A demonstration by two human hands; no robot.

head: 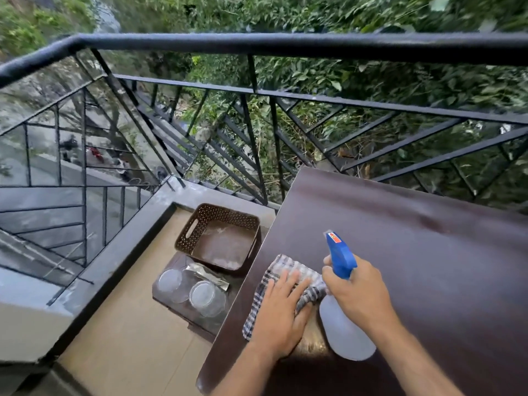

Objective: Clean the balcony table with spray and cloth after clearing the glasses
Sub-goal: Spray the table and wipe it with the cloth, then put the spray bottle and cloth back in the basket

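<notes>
A dark brown table (414, 252) fills the right half of the view. My left hand (281, 312) lies flat on a checked cloth (288, 270) near the table's left edge, pressing it to the surface. My right hand (357, 290) grips a clear spray bottle (343, 332) with a blue trigger head, tilted with the nozzle pointing away over the table. Two clear glasses (171, 284) (207, 297) stand on a low dark stool to the left of the table, below its level.
A brown perforated basket (190, 227) sits on the stool behind the glasses, with a silvery packet (205, 274) beside it. A black metal railing (257, 47) runs along the balcony's far and left sides. Tan floor tiles (125, 338) lie at lower left.
</notes>
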